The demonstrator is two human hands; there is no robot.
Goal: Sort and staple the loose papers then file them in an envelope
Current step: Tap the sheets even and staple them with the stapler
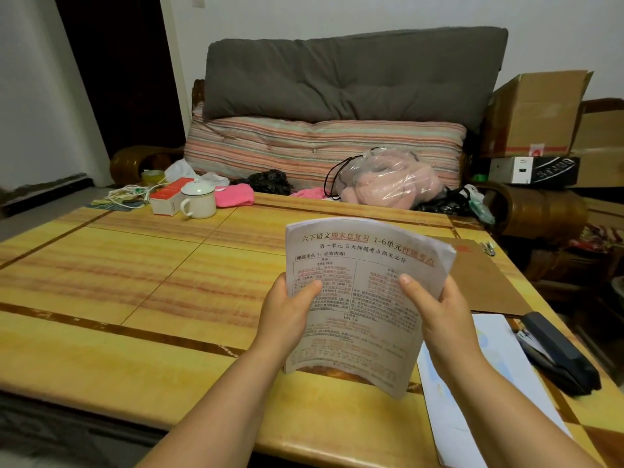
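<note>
Stack of papers, printed in black and red, held upright above the counter, its printed face toward the viewer and its long axis running from the lower edge near the counter's front up and away toward the sofa; the top edge bows backward. Left to right: the left hand grasps the stack's left margin, thumb laid across the printed face and fingers hidden behind the sheets; the stack stands between the two hands; the right hand grasps the right margin in the same manner, thumb on the front and fingers behind. Both hands are thus closed on the same stack, which hangs clear of the surface. Further right, the brown envelope lies flat on the counter, partly behind the stack's right edge; nearer the viewer lies a second sheaf of white sheets, just right of the right forearm; at the counter's right edge rests the dark stapler. The stapler and the envelope both lie to the right of the held stack, hence nearer the right hand. Judged from this layout, the stack is being squared or inspected, stapling is not yet done, and reaching the stapler would fall to the right hand while the left keeps the sheets aligned.
</note>
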